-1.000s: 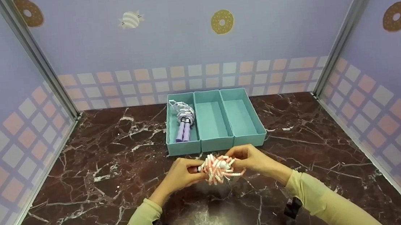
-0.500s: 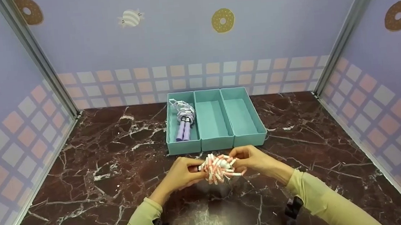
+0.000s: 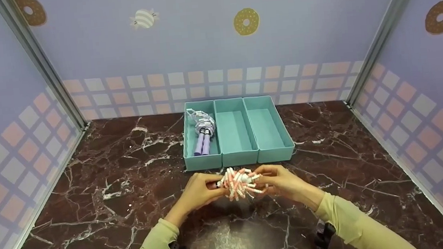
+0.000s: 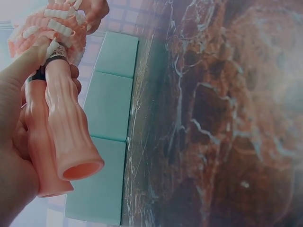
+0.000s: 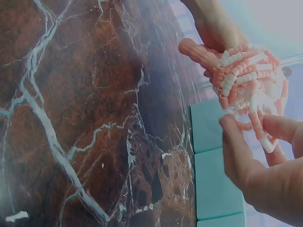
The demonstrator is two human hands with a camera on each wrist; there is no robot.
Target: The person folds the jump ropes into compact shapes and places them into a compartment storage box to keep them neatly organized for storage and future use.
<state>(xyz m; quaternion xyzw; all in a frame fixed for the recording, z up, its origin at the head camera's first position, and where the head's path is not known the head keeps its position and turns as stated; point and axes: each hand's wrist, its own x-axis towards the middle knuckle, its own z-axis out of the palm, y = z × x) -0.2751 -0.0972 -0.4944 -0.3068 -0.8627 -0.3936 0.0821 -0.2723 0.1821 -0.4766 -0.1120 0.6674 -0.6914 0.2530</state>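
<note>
A beaded jump rope [image 3: 238, 182] in pink and white, coiled into a bundle, is held up in front of the teal boxes. My left hand [image 3: 197, 192] grips its two pink handles [image 4: 71, 118] side by side near their black collars, thumb on top. The flared, hollow handle ends point toward the left wrist camera. At the bundle's other side, my right hand [image 3: 280, 181] has its curled fingers around a protruding beaded loop [image 5: 259, 130]. The bundle hides part of the left fingers in the right wrist view.
Three joined teal boxes [image 3: 240, 159] stand at the back of the dark marbled table [image 3: 132, 200]. In the left box lies a purple-and-white jump rope [image 3: 205, 136] with purple handles. Patterned walls [image 3: 214, 41] enclose the back and sides.
My right hand has shifted its fingers in against the bundle's side, and the loop that stuck out there is now mostly covered. The left hand has kept its grip almost unmoved.
</note>
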